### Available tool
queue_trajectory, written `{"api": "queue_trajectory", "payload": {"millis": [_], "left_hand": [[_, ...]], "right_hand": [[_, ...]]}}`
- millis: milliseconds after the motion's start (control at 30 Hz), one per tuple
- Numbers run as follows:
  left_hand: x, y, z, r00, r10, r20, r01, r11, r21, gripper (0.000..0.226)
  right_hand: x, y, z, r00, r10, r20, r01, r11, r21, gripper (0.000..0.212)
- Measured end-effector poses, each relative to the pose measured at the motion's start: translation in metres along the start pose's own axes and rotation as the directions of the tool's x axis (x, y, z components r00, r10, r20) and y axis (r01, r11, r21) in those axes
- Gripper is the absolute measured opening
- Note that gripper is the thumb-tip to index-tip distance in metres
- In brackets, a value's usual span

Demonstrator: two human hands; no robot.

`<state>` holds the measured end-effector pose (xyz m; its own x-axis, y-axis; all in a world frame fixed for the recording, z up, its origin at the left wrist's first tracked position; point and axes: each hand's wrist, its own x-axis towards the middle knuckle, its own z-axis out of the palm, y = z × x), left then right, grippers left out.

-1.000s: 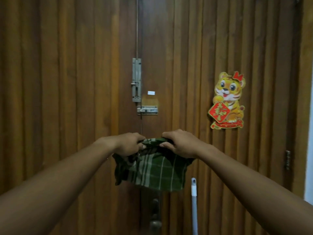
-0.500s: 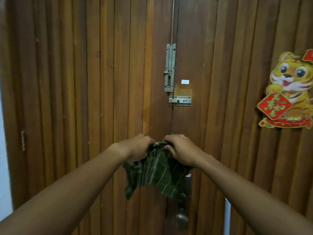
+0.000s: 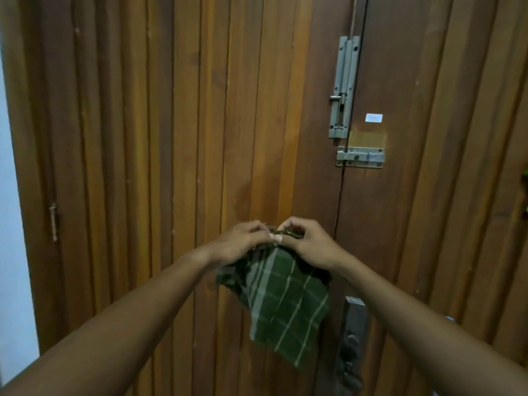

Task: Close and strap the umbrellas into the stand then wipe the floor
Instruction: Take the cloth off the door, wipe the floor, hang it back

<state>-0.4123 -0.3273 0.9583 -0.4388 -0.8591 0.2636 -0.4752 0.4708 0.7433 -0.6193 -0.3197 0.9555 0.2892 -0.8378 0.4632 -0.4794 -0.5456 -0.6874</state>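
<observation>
- Left hand [image 3: 243, 241], right hand [image 3: 307, 244]: fingers of both pinched shut on top edge of green checked cloth [image 3: 283, 307], thumbs touching.
- Cloth: hangs before wooden door [image 3: 185, 138]; upper folds hidden under hands.
- Door handle [image 3: 353, 344]: dim, partly behind cloth.

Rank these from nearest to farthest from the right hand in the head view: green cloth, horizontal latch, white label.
1. green cloth, held in the right hand
2. horizontal latch, above, slightly right
3. white label, higher still

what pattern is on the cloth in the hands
Dark green cloth with pale checked stripes, shown in the head view.
</observation>
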Motion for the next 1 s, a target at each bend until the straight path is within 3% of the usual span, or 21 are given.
{"api": "queue_trajectory", "payload": {"millis": [167, 300, 433, 533, 600, 733, 833, 1000], "left_hand": [[0.030, -0.032, -0.017, 0.956, 0.286, -0.071, -0.251, 0.916, 0.312, 0.019], [0.050, -0.058, -0.013, 0.892, 0.411, -0.189, -0.226, 0.767, 0.601, 0.030], [0.056, -0.082, 0.004, 0.817, 0.516, -0.257, -0.240, 0.710, 0.662, 0.043], [0.056, -0.104, 0.010, 0.750, 0.622, -0.224, -0.290, 0.614, 0.734, 0.036], [0.054, -0.115, 0.016, 0.748, 0.622, -0.232, -0.260, 0.596, 0.760, 0.030], [0.043, -0.118, 0.038, 0.748, 0.559, -0.359, -0.194, 0.700, 0.687, 0.038], [0.033, -0.113, 0.056, 0.729, 0.530, -0.433, -0.159, 0.746, 0.646, 0.043], [0.023, -0.097, 0.099, 0.649, 0.679, -0.344, -0.353, 0.669, 0.654, 0.035]], "right_hand": [[0.032, 0.013, 0.020, 0.964, -0.015, -0.266, -0.087, 0.927, -0.366, 0.009], [0.033, 0.023, 0.041, 0.903, -0.174, -0.392, -0.153, 0.724, -0.673, 0.018], [0.037, 0.034, 0.058, 0.891, -0.232, -0.391, -0.227, 0.518, -0.824, 0.014], [0.031, 0.046, 0.063, 0.898, -0.205, -0.390, -0.227, 0.544, -0.808, 0.016], [0.023, 0.054, 0.064, 0.912, -0.161, -0.378, -0.220, 0.585, -0.781, 0.018], [0.005, 0.068, 0.059, 0.934, -0.094, -0.344, -0.163, 0.746, -0.646, 0.028], [-0.009, 0.078, 0.056, 0.958, -0.017, -0.286, -0.156, 0.805, -0.573, 0.040], [-0.051, 0.108, 0.037, 0.955, 0.019, -0.297, -0.185, 0.819, -0.543, 0.026]]}}
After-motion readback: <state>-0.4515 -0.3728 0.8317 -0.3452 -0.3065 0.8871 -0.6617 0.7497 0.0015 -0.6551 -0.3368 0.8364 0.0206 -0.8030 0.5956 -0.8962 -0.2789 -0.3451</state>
